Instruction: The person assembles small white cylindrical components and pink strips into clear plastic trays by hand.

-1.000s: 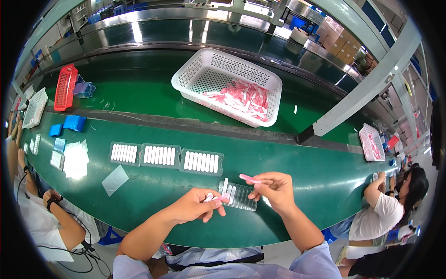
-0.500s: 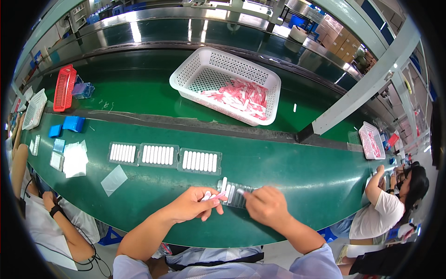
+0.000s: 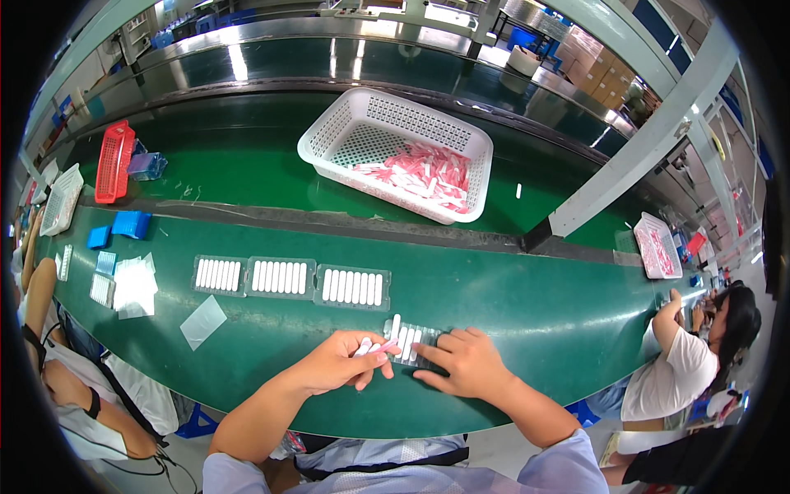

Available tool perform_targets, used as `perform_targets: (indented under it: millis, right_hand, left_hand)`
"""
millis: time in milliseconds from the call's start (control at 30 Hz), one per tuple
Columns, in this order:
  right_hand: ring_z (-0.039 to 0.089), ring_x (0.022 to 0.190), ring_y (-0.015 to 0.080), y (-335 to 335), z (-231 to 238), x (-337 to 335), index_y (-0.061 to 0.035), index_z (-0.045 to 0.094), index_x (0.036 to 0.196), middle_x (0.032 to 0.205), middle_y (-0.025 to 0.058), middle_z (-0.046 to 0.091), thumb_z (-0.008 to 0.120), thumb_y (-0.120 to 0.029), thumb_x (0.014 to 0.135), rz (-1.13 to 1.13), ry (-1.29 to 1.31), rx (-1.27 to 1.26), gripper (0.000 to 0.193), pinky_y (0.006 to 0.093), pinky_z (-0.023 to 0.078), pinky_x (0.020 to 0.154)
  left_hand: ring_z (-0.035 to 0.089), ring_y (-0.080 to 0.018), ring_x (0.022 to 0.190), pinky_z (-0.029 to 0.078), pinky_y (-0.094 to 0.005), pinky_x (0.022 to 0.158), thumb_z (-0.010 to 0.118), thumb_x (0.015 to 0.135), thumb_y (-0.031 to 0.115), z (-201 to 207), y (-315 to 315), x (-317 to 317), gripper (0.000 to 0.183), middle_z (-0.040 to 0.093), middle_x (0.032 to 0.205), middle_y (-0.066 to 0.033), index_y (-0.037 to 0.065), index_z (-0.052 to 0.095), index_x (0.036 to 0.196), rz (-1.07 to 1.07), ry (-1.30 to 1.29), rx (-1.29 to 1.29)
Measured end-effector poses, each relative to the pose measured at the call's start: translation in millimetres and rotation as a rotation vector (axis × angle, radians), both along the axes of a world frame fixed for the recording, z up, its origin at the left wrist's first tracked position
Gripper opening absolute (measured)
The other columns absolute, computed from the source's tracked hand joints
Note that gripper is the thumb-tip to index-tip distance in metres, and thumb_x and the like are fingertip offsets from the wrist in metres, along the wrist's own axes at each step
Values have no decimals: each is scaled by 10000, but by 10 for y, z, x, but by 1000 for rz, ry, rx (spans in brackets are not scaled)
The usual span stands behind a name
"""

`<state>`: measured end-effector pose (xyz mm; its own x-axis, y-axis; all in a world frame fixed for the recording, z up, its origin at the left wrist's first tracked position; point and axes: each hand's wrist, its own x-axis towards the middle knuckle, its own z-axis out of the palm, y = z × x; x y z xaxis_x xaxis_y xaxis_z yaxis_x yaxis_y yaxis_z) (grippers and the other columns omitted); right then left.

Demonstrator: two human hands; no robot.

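Right hand [image 3: 461, 366] has dropped flat onto the clear tray [image 3: 409, 342], grip spread; left hand [image 3: 346, 362] pinches pink-white sticks [image 3: 372, 348].

Right hand [image 3: 462, 366] now down flat on the tray [image 3: 409, 342], pink piece gone.

Three filled trays [image 3: 281, 277] of white tubes lie in a row, a fourth tray [image 3: 409, 341] sits under two hands; one white basket [image 3: 395, 153], one red basket [image 3: 114, 160], perhaps two blue boxes [image 3: 130, 223]
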<state>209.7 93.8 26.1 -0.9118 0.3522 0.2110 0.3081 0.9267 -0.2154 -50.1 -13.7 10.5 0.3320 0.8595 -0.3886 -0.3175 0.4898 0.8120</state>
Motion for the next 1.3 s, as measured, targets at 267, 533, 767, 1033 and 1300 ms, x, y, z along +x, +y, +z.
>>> perform_targets:
  millis: [267,533,767,1033,1300]
  right_hand:
    - [627,635,172,-158,122,-103,-95,759,1144,731,10,667,784,-195,920,-116,334,-630,247,315,475,641]
    - [666,613,97,-177,-30,-35,-17,782,975,713,34,724,771,-31,910,-290,674,-888,68,242,486,580]
    - [484,542,156,18,-43,105,-83,761,907,591,-34,484,872,-171,767,57,302,233,199,338,347,526]
    - [621,616,229,-45,-120,28,-105,767,1009,691,16,626,861,-424,786,-116,158,-74,400,357,446,606]
    - [510,535,179,-10,73,77,-118,790,907,606,-20,537,880,-244,762,107,315,-173,212,344,362,573]
  left_hand:
    - [536,-60,572,407,-212,527,611,1067,182,-31,-29,33,260,756,998,-64,16,683,1253,-100,17,47]
    - [488,-41,550,411,-246,534,701,1001,152,41,-48,84,171,682,800,-2,27,745,1109,-78,120,58]
    - [617,-193,560,487,-324,532,804,888,364,-50,-22,154,316,601,612,-5,172,788,1138,235,1203,835]
    - [684,-210,624,524,-351,559,761,904,446,6,-30,66,364,719,748,-22,186,791,1157,-150,1298,901]
    - [671,-137,750,445,-304,585,658,1023,202,-72,-47,75,439,688,857,-18,105,605,1447,112,555,560]
